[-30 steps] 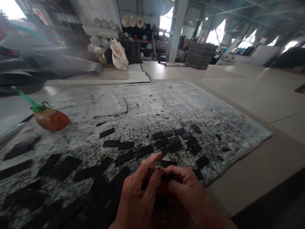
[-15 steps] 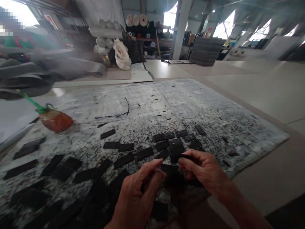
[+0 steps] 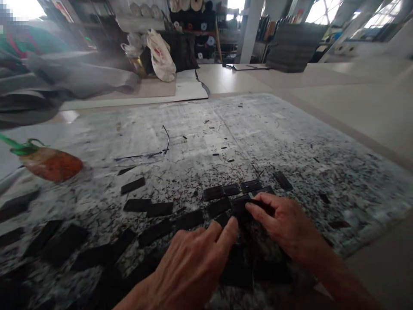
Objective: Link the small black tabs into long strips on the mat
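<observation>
My right hand (image 3: 288,221) is closed, thumb and index finger pinching a thin black rectangular piece (image 3: 263,206) above the worktop. Beside it, my left hand (image 3: 196,254) is turned back-up, with fingers bent and drawn together among the dark pieces; whatever lies under its fingertips is hidden. A black rectangle (image 3: 240,204) lies between the two hands. Just beyond them several small black rectangles with shiny marks, such as one piece (image 3: 213,193), lie in short rows. More plain black rectangles (image 3: 189,220) lie loosely to the left, some overlapping.
The worktop cover (image 3: 180,116) is pale, stained and strewn with dark scraps. At left lies a bottle of orange-brown content (image 3: 53,164) with a green spout. A bent black strip (image 3: 166,140) lies farther back. Beyond stand a white plastic bag (image 3: 160,56) and a dark stack (image 3: 292,47).
The camera view has shifted down and a little right. My left hand has moved closer to the right hand, its fingertips now at the black pieces. The right hand still pinches its piece.
</observation>
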The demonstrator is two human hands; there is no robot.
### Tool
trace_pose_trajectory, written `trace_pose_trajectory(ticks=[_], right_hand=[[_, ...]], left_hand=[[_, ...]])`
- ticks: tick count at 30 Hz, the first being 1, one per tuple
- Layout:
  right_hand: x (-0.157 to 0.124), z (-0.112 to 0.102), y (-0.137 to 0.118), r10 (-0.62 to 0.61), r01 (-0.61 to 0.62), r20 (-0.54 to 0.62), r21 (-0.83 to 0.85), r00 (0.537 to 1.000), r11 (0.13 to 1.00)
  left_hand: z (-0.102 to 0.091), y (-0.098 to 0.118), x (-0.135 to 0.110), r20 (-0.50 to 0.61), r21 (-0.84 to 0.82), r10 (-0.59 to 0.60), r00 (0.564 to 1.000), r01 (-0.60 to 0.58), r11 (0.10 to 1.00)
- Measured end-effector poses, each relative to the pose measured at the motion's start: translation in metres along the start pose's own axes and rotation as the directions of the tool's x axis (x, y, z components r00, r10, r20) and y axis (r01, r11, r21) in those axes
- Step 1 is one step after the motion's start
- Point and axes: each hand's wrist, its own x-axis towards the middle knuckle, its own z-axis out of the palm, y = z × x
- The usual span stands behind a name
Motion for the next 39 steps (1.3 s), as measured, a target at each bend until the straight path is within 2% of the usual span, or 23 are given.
trace_pose_trajectory(ticks=[2, 4, 7, 11, 16, 19, 24, 30, 33, 39], right_hand=[[0.002, 0.002, 0.001, 0.014, -0.013, 0.012, -0.02, 1.0, 1.0], [0.003, 0.003, 0.001, 0.027, -0.026, 0.012, -0.028, 1.0, 0.999], [0.004, 0.005, 0.0, 0.049, -0.048, 0.026, -0.023, 0.998, 0.999], [0.005, 0.008, -0.001, 0.077, -0.076, 0.026, -0.051, 0.997, 0.996], [0.005, 0.011, 0.001, 0.037, -0.037, -0.002, -0.114, 0.999, 0.993], [0.005, 0.013, 0.003, 0.014, -0.018, -0.028, -0.141, 1.0, 0.99], [0.005, 0.015, 0.002, 0.037, -0.04, -0.022, -0.159, 0.999, 0.986], [0.005, 0.011, 0.001, -0.011, 0.007, -0.065, -0.063, 0.998, 0.998], [0.006, 0.007, 0.001, -0.03, 0.026, -0.103, -0.036, 0.994, 0.999], [0.008, 0.008, 0.004, -0.092, 0.064, -0.171, -0.16, 0.981, 0.985]], left_hand=[[0.001, -0.002, 0.004, 0.068, 0.058, 0.021, 0.997, -0.025, 0.998], [0.006, -0.004, 0.006, 0.074, 0.089, 0.046, 0.996, -0.052, 0.995], [0.017, -0.011, 0.007, 0.102, 0.093, 0.09, 0.991, -0.1, 0.991], [0.028, -0.018, 0.01, 0.151, 0.073, 0.091, 0.984, -0.103, 0.992], [0.028, -0.019, 0.016, 0.21, 0.06, 0.105, 0.972, -0.12, 0.991], [0.028, -0.018, 0.019, 0.209, 0.051, 0.092, 0.974, -0.104, 0.993], [0.028, -0.018, 0.023, 0.247, 0.045, 0.057, 0.967, -0.071, 0.997], [0.027, -0.017, 0.027, 0.288, 0.064, 0.037, 0.957, -0.058, 0.996], [0.027, -0.018, 0.026, 0.276, 0.045, 0.049, 0.96, -0.064, 0.997], [0.031, -0.021, 0.026, 0.258, 0.035, 0.057, 0.964, -0.069, 0.997]])
